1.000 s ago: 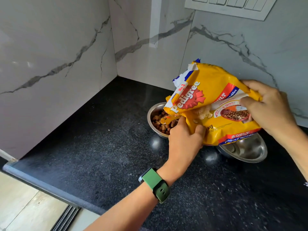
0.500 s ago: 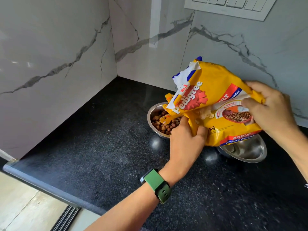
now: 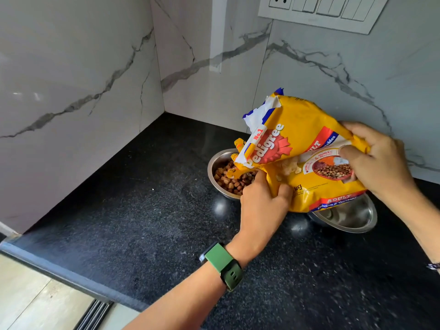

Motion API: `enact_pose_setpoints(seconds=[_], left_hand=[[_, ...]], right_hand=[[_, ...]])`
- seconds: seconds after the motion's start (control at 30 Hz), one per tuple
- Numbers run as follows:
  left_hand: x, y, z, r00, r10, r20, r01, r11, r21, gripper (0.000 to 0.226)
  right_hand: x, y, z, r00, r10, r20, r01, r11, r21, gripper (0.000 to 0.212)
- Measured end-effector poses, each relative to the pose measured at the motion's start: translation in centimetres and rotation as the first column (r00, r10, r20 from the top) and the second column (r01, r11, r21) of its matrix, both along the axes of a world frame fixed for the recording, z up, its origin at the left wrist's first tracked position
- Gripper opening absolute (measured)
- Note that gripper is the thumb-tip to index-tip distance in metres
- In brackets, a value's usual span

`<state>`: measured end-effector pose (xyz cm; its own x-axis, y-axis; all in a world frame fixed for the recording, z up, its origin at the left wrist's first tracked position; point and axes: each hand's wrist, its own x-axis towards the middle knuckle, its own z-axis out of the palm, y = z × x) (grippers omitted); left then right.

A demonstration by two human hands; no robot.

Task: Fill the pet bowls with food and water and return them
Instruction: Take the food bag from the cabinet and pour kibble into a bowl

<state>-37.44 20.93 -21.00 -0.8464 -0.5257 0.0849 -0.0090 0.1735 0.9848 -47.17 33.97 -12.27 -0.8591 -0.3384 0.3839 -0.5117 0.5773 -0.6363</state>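
Observation:
A yellow pet food bag (image 3: 297,129) hangs tilted over two steel bowls on the black counter. Its torn mouth points down-left over the left bowl (image 3: 215,163), which holds brown kibble (image 3: 232,181). My left hand (image 3: 260,208), with a green watch on the wrist, grips the bag's lower front edge near the mouth. My right hand (image 3: 378,160) grips the bag's far right end, thumb across the printed front. The right bowl (image 3: 350,217) sits partly hidden under the bag; its visible part holds nothing.
The black speckled counter (image 3: 142,222) fills a corner between two marble walls. A white switch panel (image 3: 319,10) is on the back wall above. The counter's front edge (image 3: 59,275) runs lower left, with tiled floor beyond.
The bag's mouth end has risen slightly above the left bowl. Both hands keep their grips in nearly the same places.

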Motion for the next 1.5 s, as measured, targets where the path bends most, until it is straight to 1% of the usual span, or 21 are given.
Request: enact_pose_setpoints(seconds=[0.07,0.13,0.17,0.23,0.3,0.4,0.53,0.6,0.63,0.73,0.8,0.87,0.97,1.03,1.1,1.17,1.27,1.37,1.5], left_hand=[[0.3,0.0,0.3,1.000,0.001,-0.028,-0.002,0.999,-0.034,0.032],[0.3,-0.2,0.3,1.000,0.012,-0.019,-0.013,0.998,-0.068,0.033],[0.2,-0.2,0.1,1.000,0.010,-0.013,-0.010,0.999,-0.036,0.035],[0.1,-0.2,-0.4,1.000,0.003,0.008,-0.003,1.000,0.022,0.031],[0.0,-0.1,-0.6,1.000,0.009,0.014,-0.009,1.000,0.016,0.032],[-0.1,-0.1,-0.2,1.000,0.018,-0.011,-0.018,1.000,0.016,0.036],[0.6,-0.3,1.4,0.999,-0.002,-0.046,-0.001,0.998,-0.063,0.021],[0.8,-0.5,1.9,0.999,0.010,-0.052,-0.015,0.995,-0.095,0.027],[0.6,-0.6,1.7,0.999,0.013,-0.038,-0.017,0.996,-0.093,0.031],[0.1,-0.5,0.8,1.000,-0.013,0.026,0.014,1.000,-0.013,0.034],[0.0,-0.4,0.4,0.999,-0.021,0.036,0.021,1.000,-0.006,0.044],[-0.2,-0.6,0.4,0.999,-0.020,0.030,0.020,1.000,-0.005,0.047],[-0.4,-0.9,0.9,0.999,-0.039,0.023,0.040,0.999,-0.027,0.037],[-0.1,-0.9,1.5,0.999,-0.036,-0.002,0.036,0.998,-0.047,0.030],[0.5,-0.9,2.1,0.999,-0.021,-0.038,0.017,0.995,-0.098,0.030],[0.4,-1.0,1.7,0.999,-0.007,-0.046,0.002,0.995,-0.100,0.028],[-0.1,-0.8,0.6,0.999,-0.029,0.015,0.029,1.000,-0.008,0.026],[-0.3,-0.6,0.2,0.999,-0.034,0.041,0.034,0.999,0.005,0.021],[-0.4,-0.7,0.9,0.998,-0.051,0.030,0.051,0.999,-0.003,0.017]], right_hand=[[0.2,0.1,0.1,1.000,0.001,-0.025,-0.001,1.000,-0.023,0.040],[0.3,-0.1,0.1,0.998,0.003,-0.057,-0.003,1.000,-0.011,0.038],[0.2,-0.2,0.0,0.998,0.006,-0.058,-0.006,1.000,0.010,0.038],[0.1,-0.4,-0.2,0.999,0.007,-0.042,-0.005,0.999,0.036,0.047],[0.1,-0.3,-0.2,0.999,0.006,-0.042,-0.005,1.000,0.028,0.050],[0.1,-0.2,0.0,0.999,-0.007,-0.044,0.007,1.000,0.014,0.040],[0.2,-0.1,0.3,0.998,-0.003,-0.055,-0.001,0.997,-0.072,0.043],[0.4,-0.2,0.3,0.997,0.010,-0.081,-0.019,0.995,-0.100,0.044],[0.2,-0.2,0.3,0.996,0.008,-0.085,-0.015,0.996,-0.085,0.041],[-0.1,-0.4,0.0,1.000,-0.014,-0.025,0.014,1.000,0.007,0.040],[0.0,-0.4,0.0,1.000,0.002,0.005,-0.002,1.000,0.008,0.042],[0.1,-0.2,0.1,1.000,-0.004,0.014,0.004,1.000,-0.010,0.038],[0.2,-0.3,0.4,1.000,-0.001,0.015,0.002,0.999,-0.044,0.041],[0.3,-0.4,0.7,1.000,0.008,0.002,-0.008,0.996,-0.087,0.047],[0.8,-0.4,0.9,1.000,0.028,0.003,-0.028,0.990,-0.138,0.049],[1.1,-0.7,0.9,1.000,0.009,-0.012,-0.010,0.994,-0.108,0.044],[0.8,-0.8,0.7,0.999,-0.015,0.037,0.014,1.000,0.015,0.046],[0.6,-0.6,0.7,0.999,-0.005,0.033,0.004,0.999,0.039,0.043],[0.4,-0.4,0.9,0.998,-0.028,0.051,0.027,1.000,0.015,0.042]])
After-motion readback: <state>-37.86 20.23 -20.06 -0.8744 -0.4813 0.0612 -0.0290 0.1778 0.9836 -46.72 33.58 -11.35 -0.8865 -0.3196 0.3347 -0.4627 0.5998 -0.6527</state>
